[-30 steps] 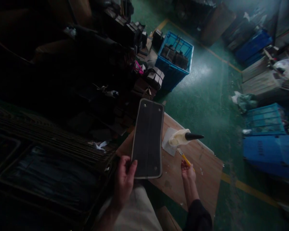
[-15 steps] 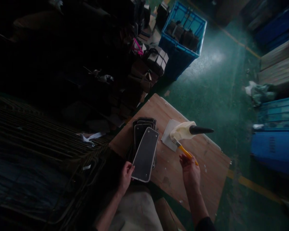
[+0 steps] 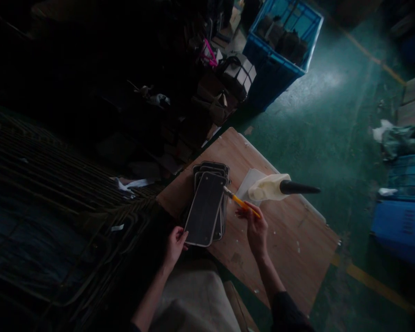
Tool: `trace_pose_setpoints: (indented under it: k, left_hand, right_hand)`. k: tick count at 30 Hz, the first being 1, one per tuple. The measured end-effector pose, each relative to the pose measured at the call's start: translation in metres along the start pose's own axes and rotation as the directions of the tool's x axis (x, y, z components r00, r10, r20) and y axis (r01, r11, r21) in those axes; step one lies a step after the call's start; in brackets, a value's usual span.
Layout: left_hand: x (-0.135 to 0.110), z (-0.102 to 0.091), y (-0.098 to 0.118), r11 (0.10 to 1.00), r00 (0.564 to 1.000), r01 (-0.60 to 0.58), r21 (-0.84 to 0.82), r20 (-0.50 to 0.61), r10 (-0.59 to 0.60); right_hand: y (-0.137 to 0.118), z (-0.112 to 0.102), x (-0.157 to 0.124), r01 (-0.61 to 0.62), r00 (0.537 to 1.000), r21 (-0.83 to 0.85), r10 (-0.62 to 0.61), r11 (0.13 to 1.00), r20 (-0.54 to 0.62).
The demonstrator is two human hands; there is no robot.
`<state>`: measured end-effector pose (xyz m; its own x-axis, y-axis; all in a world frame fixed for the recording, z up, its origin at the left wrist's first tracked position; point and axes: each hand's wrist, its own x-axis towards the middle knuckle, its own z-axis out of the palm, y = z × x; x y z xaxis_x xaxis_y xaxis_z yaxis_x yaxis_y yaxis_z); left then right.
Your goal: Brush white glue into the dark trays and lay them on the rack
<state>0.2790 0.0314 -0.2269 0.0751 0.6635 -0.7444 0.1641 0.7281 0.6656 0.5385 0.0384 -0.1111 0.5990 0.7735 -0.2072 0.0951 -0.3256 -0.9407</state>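
My left hand [image 3: 176, 243] pinches the lower left corner of a dark rectangular panel [image 3: 205, 210] with rounded corners, a pale rim and small studs near its ends. The panel lies slanted over a stack of similar panels [image 3: 198, 169]. My right hand [image 3: 256, 227] grips a paintbrush [image 3: 242, 203] by its yellow handle. Its bristle end is at the panel's upper right edge; whether it touches is hard to tell. Right of the brush, a cream-coloured container [image 3: 268, 186] with a black tapered end [image 3: 299, 187] lies on a pale sheet [image 3: 245, 182].
A wooden board [image 3: 280, 244] supports the stack and the container. Beyond it stands a blue crate [image 3: 275, 69] with dark items inside. Wire-like frames [image 3: 72, 184] line the dark left side. Another blue crate [image 3: 401, 226] is on the green floor [image 3: 335, 152] at right.
My right hand has carried the brush left, away from the cream container to the panel's edge. The panel now sits closer over the stack, still in my left hand. The camera view has shifted.
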Motion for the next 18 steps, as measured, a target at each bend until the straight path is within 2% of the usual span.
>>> trace_pose_setpoints:
  k: [2,4,6,8,13,15,18]
  left_hand:
    - [-0.002,-0.001,-0.005,1.0,1.0,0.027,0.009,0.016,-0.027]
    - [-0.003,-0.003,-0.009,0.999,0.999,0.043,0.019,0.022,-0.043]
    - [-0.002,-0.004,-0.012,0.999,0.999,0.041,0.023,0.024,-0.041]
    - [-0.002,-0.005,-0.014,0.999,0.999,0.038,0.019,0.026,-0.039]
    - [-0.002,-0.005,-0.013,0.998,0.998,0.057,-0.015,0.04,-0.056]
    - [-0.002,-0.005,-0.013,0.998,0.998,0.057,-0.012,0.035,-0.057]
    - [-0.002,-0.004,-0.013,0.998,0.998,0.058,-0.022,0.021,-0.058]
  right_hand:
    - [0.005,0.006,0.007,0.109,0.99,-0.185,-0.09,0.977,0.104]
    - [0.011,0.011,0.016,0.245,0.961,-0.34,-0.182,0.908,0.208]
    - [0.015,0.015,0.026,0.362,0.924,-0.427,-0.26,0.829,0.279]
    - [0.019,0.019,0.036,0.427,0.898,-0.471,-0.303,0.772,0.318]
    - [0.029,0.024,0.038,0.455,0.883,-0.513,-0.295,0.728,0.366]
    - [0.032,0.023,0.024,0.447,0.884,-0.531,-0.263,0.72,0.388]
    - [0.035,0.015,-0.011,0.415,0.881,-0.541,-0.173,0.732,0.441]
